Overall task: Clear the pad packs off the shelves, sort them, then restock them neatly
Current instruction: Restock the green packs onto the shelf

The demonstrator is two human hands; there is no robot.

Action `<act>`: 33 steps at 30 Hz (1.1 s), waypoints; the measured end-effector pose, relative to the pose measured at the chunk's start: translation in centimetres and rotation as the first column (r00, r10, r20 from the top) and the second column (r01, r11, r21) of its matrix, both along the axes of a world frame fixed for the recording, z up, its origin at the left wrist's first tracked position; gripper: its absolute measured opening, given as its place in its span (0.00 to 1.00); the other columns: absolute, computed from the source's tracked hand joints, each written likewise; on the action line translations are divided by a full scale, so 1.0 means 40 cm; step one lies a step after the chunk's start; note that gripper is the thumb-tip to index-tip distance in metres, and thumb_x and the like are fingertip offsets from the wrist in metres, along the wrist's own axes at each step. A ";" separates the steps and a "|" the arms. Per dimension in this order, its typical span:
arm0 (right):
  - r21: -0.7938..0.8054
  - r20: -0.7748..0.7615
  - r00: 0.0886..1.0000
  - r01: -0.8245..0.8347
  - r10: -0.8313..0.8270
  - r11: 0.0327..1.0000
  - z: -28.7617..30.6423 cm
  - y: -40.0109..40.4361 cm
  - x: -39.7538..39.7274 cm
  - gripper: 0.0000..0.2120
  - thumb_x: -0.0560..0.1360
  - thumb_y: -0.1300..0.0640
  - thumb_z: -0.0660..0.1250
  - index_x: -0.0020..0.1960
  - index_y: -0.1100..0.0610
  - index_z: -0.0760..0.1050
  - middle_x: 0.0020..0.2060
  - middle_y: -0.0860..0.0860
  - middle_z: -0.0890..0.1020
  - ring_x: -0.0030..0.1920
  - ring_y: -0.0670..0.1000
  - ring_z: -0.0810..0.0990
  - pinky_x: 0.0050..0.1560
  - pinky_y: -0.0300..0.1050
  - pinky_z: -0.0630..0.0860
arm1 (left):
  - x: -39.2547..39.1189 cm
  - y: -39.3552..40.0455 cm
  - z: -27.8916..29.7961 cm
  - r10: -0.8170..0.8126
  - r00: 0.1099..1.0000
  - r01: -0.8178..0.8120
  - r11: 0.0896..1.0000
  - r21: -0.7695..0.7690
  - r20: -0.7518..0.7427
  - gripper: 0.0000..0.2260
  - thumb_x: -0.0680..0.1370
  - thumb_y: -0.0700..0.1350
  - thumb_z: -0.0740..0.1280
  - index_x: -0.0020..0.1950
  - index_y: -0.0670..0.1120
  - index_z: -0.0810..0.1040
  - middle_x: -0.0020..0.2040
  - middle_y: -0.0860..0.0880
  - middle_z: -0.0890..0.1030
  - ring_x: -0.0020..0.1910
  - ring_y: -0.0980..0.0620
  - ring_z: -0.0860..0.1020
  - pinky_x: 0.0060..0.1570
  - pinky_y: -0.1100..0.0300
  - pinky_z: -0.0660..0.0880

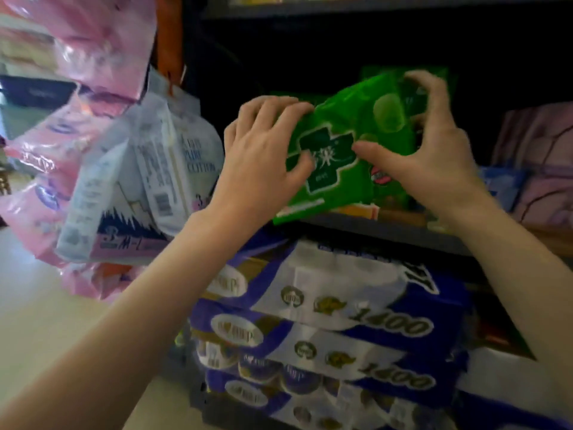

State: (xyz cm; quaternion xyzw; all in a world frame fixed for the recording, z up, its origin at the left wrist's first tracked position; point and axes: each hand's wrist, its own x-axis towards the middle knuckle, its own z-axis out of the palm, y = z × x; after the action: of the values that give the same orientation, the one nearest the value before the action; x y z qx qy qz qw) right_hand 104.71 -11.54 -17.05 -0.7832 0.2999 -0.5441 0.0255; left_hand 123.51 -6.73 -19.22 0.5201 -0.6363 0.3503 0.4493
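A green pad pack (338, 156) with a dark green cross on it lies tilted at the front of the dark shelf (387, 234). My left hand (263, 156) grips its left edge, fingers over the top and thumb on its face. My right hand (434, 144) holds the right part of it with curled fingers over the top and the thumb on the front. More green packs (406, 79) stand behind it, partly hidden by my right hand.
Pink and white packs (133, 169) hang in a bunch at the left of the shelf unit. Blue and white tissue packs (341, 321) are stacked under the shelf. Pinkish packs (539, 169) sit on the shelf at the far right. Pale floor (37, 305) lies lower left.
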 end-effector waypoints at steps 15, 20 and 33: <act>0.046 -0.255 0.909 0.350 -0.328 0.936 0.107 -0.366 0.253 0.36 0.79 0.53 0.62 0.77 0.57 0.43 0.71 0.60 0.62 0.60 0.60 0.74 0.51 0.49 0.72 | 0.124 -0.396 0.054 0.192 0.973 -0.057 0.743 0.666 -0.131 0.32 0.81 0.50 0.57 0.76 0.55 0.38 0.77 0.46 0.38 0.76 0.41 0.44 0.72 0.46 0.52; -0.119 -0.337 0.860 0.364 -0.383 0.924 0.097 -0.397 0.243 0.39 0.78 0.54 0.63 0.77 0.56 0.38 0.65 0.62 0.70 0.69 0.61 0.63 0.61 0.51 0.69 | 0.112 -0.405 -0.009 0.160 0.958 0.050 0.722 0.690 -0.236 0.33 0.81 0.50 0.58 0.74 0.60 0.35 0.74 0.36 0.35 0.73 0.33 0.52 0.70 0.45 0.59; -0.091 -0.571 0.758 0.322 -0.314 0.942 0.110 -0.419 0.273 0.41 0.77 0.63 0.65 0.77 0.48 0.41 0.73 0.65 0.38 0.62 0.62 0.72 0.52 0.50 0.77 | 0.152 -0.396 -0.014 0.086 0.980 0.070 0.688 0.722 -0.177 0.38 0.78 0.50 0.64 0.75 0.60 0.38 0.75 0.37 0.36 0.75 0.38 0.51 0.72 0.52 0.57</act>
State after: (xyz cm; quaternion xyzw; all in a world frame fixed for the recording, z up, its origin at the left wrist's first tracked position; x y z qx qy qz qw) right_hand 115.65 -28.29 -12.63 -0.8484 0.4254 -0.2747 -0.1545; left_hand 129.58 -22.58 -19.78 0.6898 -0.6729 0.0191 0.2665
